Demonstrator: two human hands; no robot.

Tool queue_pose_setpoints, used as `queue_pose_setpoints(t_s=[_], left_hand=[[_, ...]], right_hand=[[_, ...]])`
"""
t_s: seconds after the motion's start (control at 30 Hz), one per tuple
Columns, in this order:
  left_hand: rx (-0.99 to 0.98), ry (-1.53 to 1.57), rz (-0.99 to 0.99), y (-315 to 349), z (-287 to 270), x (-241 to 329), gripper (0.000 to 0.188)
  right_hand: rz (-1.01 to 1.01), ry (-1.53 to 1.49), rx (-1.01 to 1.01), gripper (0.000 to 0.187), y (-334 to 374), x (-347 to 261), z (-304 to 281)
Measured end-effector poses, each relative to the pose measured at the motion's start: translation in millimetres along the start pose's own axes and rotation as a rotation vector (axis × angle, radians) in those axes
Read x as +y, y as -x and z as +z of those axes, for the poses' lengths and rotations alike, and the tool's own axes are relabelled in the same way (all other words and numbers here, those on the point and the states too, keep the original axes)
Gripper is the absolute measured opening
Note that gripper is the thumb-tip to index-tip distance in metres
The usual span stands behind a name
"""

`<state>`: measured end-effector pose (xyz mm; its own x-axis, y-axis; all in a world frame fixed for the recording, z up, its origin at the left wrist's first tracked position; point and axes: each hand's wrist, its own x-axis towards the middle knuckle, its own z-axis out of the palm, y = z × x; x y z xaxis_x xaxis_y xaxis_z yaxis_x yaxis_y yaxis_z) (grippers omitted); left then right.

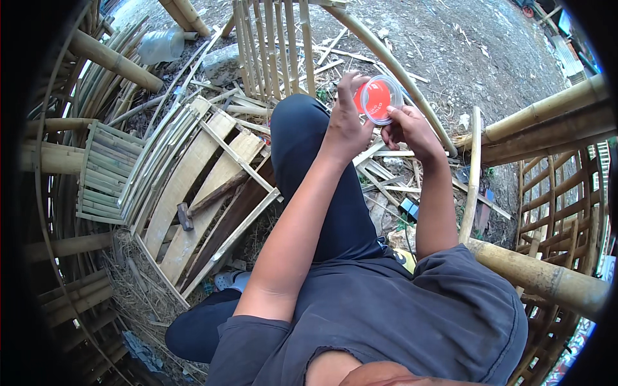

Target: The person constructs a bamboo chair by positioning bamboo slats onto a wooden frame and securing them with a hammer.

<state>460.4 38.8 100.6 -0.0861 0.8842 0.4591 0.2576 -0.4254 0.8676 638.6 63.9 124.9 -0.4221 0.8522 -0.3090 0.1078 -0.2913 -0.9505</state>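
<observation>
A clear round plastic cup [390, 96] with red print is held up in front of me, its open rim tilted toward me. My left hand [347, 119] is closed round its left side, fingers curled behind it. On the right, my right hand [412, 130] pinches the rim with the thumb on the near edge. The far side of the cup and some fingertips are hidden. Lower left, apart from both hands, a hammer [214, 198] with a wooden handle lies across a slatted wooden platform [183, 186].
A bamboo slat panel [273, 48] stands beyond my knee. Thick bamboo poles [541, 273] run along my right side. A translucent plastic jug [162, 46] is at the upper left. Split bamboo scraps litter the ground around my legs.
</observation>
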Motion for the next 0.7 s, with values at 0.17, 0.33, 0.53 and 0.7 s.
queue_pose_setpoints(t_s=[0.17,0.33,0.53,0.7], left_hand=[[0.019,-0.228,0.200,2,-5,5,0.064],[0.048,-0.637,0.466,9,-5,8,0.062],[-0.102,-0.700,0.463,13,-2,12,0.053],[-0.052,-0.706,0.435,13,-5,14,0.056]], right_hand=[[0.074,-0.176,-0.011,0.054,2,13,-7],[0.129,-0.494,0.195,0.076,-1,24,-3],[0.118,-0.836,0.020,0.079,2,25,-2],[0.116,-0.912,-0.016,0.071,3,22,1]])
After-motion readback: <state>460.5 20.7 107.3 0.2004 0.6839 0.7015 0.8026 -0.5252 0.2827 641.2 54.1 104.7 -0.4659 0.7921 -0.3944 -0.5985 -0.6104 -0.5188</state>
